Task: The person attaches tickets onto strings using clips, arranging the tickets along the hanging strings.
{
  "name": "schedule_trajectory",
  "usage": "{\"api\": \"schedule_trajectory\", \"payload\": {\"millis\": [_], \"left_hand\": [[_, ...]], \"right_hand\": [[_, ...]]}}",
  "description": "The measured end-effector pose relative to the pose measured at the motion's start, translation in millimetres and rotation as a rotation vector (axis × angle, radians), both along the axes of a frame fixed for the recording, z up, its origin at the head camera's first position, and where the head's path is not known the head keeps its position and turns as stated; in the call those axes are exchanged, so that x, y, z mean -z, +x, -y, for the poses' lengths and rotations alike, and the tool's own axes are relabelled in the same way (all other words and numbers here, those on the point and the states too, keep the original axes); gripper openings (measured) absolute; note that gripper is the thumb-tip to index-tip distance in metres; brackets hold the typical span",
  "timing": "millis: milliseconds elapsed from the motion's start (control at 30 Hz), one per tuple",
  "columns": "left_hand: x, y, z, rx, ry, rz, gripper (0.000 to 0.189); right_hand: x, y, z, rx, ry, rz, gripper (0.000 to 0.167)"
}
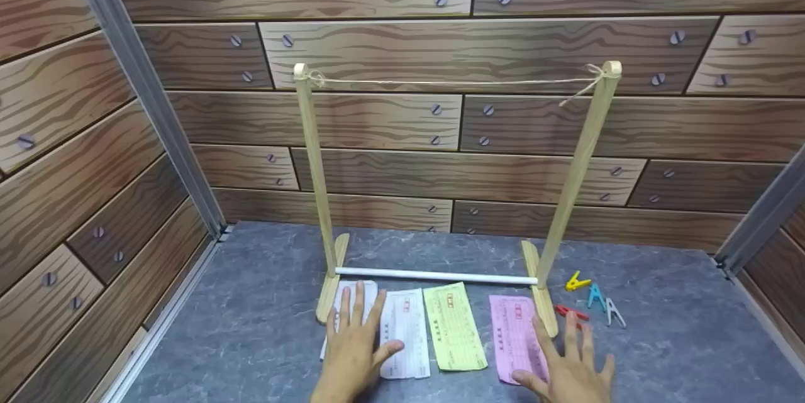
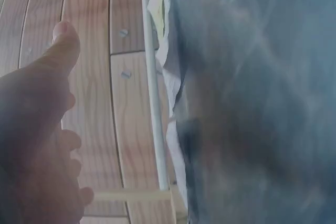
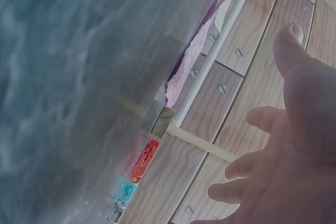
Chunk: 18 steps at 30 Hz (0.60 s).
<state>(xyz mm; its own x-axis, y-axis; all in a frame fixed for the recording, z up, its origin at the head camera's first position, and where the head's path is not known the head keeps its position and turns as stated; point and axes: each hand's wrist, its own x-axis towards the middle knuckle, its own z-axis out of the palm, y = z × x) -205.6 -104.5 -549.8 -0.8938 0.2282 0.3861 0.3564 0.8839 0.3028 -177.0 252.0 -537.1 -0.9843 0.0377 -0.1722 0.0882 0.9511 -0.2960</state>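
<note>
My left hand (image 1: 355,343) is spread above two white printed slips, covering part of the leftmost slip (image 1: 371,290); the second white slip (image 1: 405,340) lies beside its thumb. A yellow-green slip (image 1: 454,327) and a pink slip (image 1: 512,334) lie further right. My right hand (image 1: 569,365) has its fingers spread, overlapping the pink slip's right edge in the head view. In the wrist views both hands appear raised off the tabletop, holding nothing. Just beyond the right fingertips are clothespins: red (image 1: 571,312), yellow (image 1: 577,281), blue (image 1: 596,297) and grey (image 1: 615,313).
Behind the slips stands a wooden frame with a left post (image 1: 317,176), a right post (image 1: 578,176) and a white bottom rod (image 1: 434,276). A string (image 1: 453,82) is tied between the post tops. Wood-patterned walls (image 1: 377,170) enclose the grey marbled tabletop (image 1: 239,327).
</note>
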Motion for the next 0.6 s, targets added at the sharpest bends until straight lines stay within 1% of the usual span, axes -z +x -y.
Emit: {"api": "schedule_trajectory", "payload": {"millis": [100, 167, 267, 333, 400, 500, 600], "left_hand": [[0.7, -1.0, 12.4, -0.046, 0.021, 0.015, 0.081], [0.5, -1.1, 20.8, -0.105, 0.046, 0.009, 0.069], [-1.5, -2.4, 31.2, -0.248, 0.104, 0.008, 0.048], [-3.7, -3.6, 35.7, -0.347, 0.145, 0.044, 0.042], [-4.5, -4.9, 39.0, -0.418, 0.171, 0.104, 0.043], [-3.4, -6.5, 41.0, -0.463, 0.19, 0.201, 0.051], [0.5, -7.5, 41.1, -0.486, 0.209, 0.246, 0.056]], "right_hand": [[-0.5, -4.6, -6, 0.005, -0.012, -0.026, 0.114], [-1.3, -8.4, -14, 0.018, -0.022, -0.062, 0.109], [-4.9, -16.9, -27, 0.05, -0.042, -0.121, 0.097], [-6.2, -23.7, -38, 0.073, -0.061, -0.142, 0.09], [-8.5, -31.1, -48, 0.092, -0.074, -0.141, 0.085], [-9.2, -41.2, -62, 0.106, -0.1, -0.112, 0.081], [-8.6, -50.0, -69, 0.104, -0.105, -0.065, 0.078]]}}
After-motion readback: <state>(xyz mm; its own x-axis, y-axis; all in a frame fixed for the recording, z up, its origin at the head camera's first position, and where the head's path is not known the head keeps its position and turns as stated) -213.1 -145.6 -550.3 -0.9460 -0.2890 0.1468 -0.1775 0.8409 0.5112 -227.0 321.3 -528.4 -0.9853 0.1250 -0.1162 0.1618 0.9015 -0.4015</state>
